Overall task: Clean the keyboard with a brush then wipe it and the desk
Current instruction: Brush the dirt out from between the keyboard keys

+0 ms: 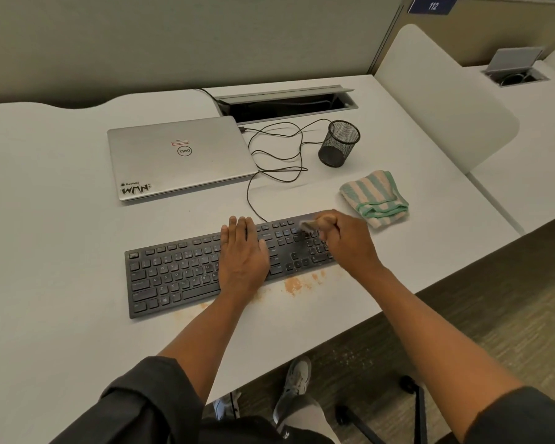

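Head view: left hand point(242, 251) flat on keyboard point(173, 270), right hand point(346, 241) gripping brush point(310, 225).

Both forearms are bare, with dark grey sleeves point(135, 398) bunched up near the elbows at the lower left and lower right of the frame. Bottom centre, there are light grey trousers point(305, 418), and below the desk edge a grey lace-up sneaker point(293, 386) with a pale sole.
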Tool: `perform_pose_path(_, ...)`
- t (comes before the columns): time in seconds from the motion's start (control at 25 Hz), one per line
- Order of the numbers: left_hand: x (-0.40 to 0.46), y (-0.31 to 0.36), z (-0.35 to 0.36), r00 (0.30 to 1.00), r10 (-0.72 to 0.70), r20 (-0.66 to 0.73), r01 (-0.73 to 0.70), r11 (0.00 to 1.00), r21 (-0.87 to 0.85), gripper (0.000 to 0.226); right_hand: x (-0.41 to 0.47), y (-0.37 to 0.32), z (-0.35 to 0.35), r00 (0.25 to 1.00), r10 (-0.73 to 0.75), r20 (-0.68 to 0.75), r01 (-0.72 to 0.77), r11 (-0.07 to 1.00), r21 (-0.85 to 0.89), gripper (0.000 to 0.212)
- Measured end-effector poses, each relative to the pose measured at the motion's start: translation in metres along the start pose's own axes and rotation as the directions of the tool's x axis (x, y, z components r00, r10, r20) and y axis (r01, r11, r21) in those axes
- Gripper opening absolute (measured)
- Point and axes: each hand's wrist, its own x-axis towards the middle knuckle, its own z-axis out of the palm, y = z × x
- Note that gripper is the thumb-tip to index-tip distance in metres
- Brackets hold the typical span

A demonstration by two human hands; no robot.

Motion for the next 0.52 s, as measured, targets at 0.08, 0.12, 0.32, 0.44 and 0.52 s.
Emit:
perform_pose_path(0.08, 0.000, 0.000, 0.000, 1.000, 0.000, 0.003, 0.000, 1.000, 0.001, 0.064, 0.018, 0.001, 0.002, 0.997, 0.067, -0.049, -0.068, 0.998, -0.017, 0.020)
perform_pose_path(0.12, 0.000, 0.000, 0.000, 1.000, 0.000, 0.003, 0.000, 1.000, 0.000, 0.064, 0.023, 0.002, 0.005, 0.994, 0.102, -0.045, -0.103, 0.994, -0.026, 0.021)
perform_pose_path(0.32, 0.001, 0.000, 0.001, 1.000, -0.003, 0.003, 0.003, 1.000, -0.005, 0.064, 0.016, 0.010, 0.001, 0.981, 0.160, 0.107, -0.139, 0.974, -0.180, 0.027)
perform_pose_path(0.44, 0.001, 0.000, 0.001, 1.000, -0.001, 0.008, 0.001, 1.000, -0.004, 0.064, -0.004, 0.015, -0.014, 0.955, 0.174, 0.240, -0.113, 0.962, -0.247, 0.026)
perform_pose_path(0.52, 0.001, 0.000, 0.001, 1.000, -0.001, -0.002, 0.001, 1.000, -0.003, 0.064, -0.004, 0.013, -0.021, 0.969, 0.180, 0.170, -0.146, 0.970, -0.193, 0.026)
